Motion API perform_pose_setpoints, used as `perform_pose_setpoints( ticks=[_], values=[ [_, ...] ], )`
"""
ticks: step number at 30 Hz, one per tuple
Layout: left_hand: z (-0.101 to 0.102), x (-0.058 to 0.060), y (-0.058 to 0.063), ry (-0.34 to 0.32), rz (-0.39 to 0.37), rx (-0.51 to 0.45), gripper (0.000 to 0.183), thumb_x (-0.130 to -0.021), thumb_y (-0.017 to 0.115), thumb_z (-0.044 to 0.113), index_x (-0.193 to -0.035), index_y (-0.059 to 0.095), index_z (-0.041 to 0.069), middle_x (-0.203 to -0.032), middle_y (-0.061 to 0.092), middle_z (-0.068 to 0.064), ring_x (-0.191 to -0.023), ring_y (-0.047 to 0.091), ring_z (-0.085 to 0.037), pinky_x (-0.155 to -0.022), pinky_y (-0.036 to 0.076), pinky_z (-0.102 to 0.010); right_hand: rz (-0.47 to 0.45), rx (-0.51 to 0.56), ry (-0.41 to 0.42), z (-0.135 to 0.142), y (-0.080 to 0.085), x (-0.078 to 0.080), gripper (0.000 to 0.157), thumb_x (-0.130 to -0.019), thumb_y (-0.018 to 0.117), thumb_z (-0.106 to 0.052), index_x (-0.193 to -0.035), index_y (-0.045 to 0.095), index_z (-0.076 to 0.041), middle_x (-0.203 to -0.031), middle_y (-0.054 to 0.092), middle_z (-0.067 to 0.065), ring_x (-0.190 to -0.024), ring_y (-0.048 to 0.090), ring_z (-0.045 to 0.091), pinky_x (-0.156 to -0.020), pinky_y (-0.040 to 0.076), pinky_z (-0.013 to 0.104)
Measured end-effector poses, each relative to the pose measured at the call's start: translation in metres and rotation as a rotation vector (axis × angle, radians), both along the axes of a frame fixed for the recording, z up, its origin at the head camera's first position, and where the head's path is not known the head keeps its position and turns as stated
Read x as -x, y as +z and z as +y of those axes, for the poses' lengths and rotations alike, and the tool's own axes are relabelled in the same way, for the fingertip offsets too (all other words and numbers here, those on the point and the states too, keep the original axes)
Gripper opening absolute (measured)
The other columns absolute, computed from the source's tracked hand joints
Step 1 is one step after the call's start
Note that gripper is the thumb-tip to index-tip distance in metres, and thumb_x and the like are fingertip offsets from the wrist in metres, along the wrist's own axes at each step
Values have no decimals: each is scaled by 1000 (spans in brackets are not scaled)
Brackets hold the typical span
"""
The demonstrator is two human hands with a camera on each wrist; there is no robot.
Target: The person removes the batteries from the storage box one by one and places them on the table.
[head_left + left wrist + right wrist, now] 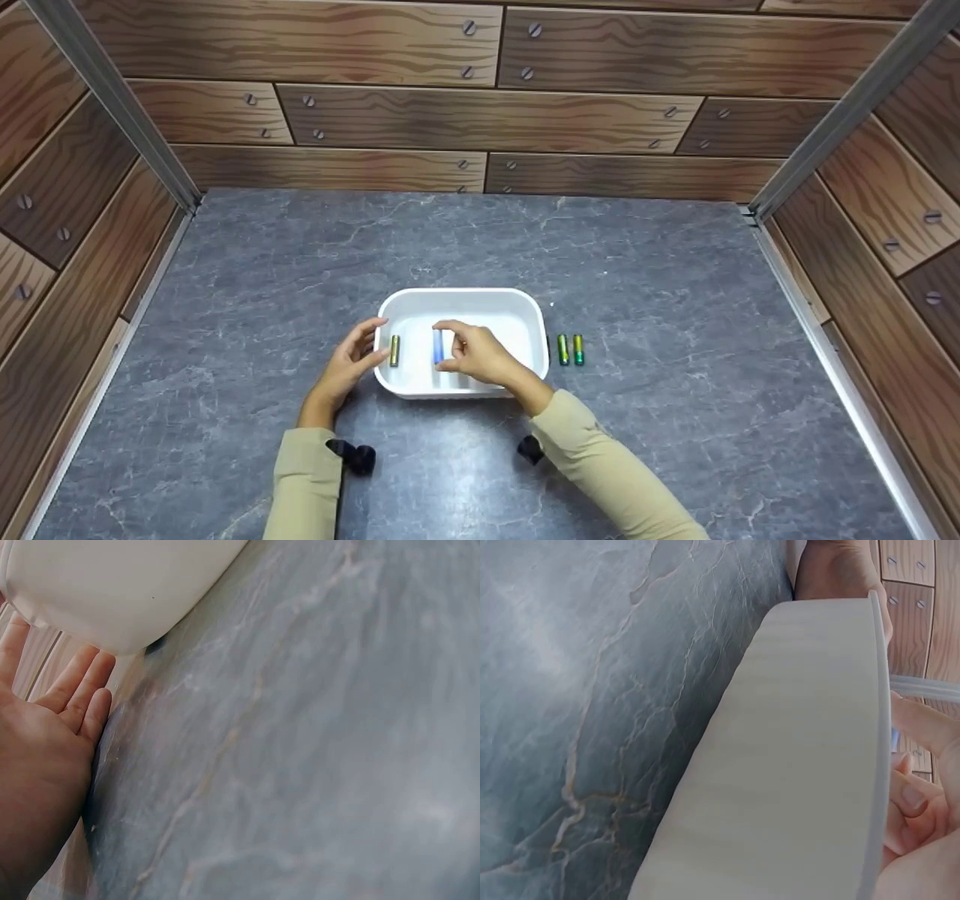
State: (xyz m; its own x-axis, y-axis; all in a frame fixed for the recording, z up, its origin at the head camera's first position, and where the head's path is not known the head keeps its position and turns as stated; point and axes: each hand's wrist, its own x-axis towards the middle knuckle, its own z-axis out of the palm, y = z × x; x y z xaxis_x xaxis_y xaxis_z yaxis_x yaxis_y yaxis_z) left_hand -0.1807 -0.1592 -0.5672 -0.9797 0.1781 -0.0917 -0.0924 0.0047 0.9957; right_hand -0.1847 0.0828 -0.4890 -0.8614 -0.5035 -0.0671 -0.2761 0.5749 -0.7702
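Note:
A white plastic tub [480, 391] stands on the grey marbled table. Over its inside, my right hand [478, 354] pinches a slim blue battery [439, 348] by its two ends, between thumb and index finger. A gold-and-green battery [394, 351] shows inside the tub along the left wall. My left hand [350, 367] is at the tub's left side, thumb reaching over the rim close to that battery. In the left wrist view its fingers [88, 686] extend, spread, up to the tub's outer wall. The tub's wall hides most of the blue battery in the right wrist view.
Two green-and-gold batteries [571, 350] lie side by side on the table [675, 420], just right of the tub. Wood-patterned panels [420, 116] enclose the back and sides, with metal posts [847, 105] at the corners.

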Motion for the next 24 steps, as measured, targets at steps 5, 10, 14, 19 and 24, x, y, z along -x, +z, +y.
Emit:
perform_pose_setpoints(
  ticks=[5,10,14,19,24],
  values=[
    [0,0,1,1,0,-2,53,-90,61,2,-140,43,2,-145,46,-22,-133,46,-34,-96,43,-20,4,-8,-18,8,-1,0,58,-78,78,-8,-130,55,1,-59,41,-8,-54,38,5,-60,36,16],
    [1,0,0,5,0,-7,53,-90,62,2,-140,43,2,-144,46,-22,-132,47,-33,-94,44,-16,12,-12,-38,16,1,0,57,-79,77,-8,-130,55,0,-59,41,-7,-54,38,5,-59,35,16],
    [1,-1,0,5,-3,-12,53,-90,62,1,-140,43,2,-144,46,-22,-132,46,-33,-93,44,-17,26,-15,-52,22,2,0,57,-79,77,-8,-130,55,1,-60,42,-8,-55,38,5,-59,35,16],
    [1,-1,0,2,-2,-16,53,-90,61,1,-140,43,2,-144,46,-22,-132,46,-33,-93,44,-18,31,-5,-61,29,2,1,57,-79,77,-7,-130,54,2,-60,41,-8,-55,37,5,-58,35,16],
    [1,-1,0,4,0,-12,53,-90,61,1,-140,43,1,-144,46,-22,-132,46,-33,-93,45,-18,50,-2,-67,36,3,3,58,-78,77,-6,-129,54,3,-60,41,-8,-55,37,5,-58,34,17]
  ],
)
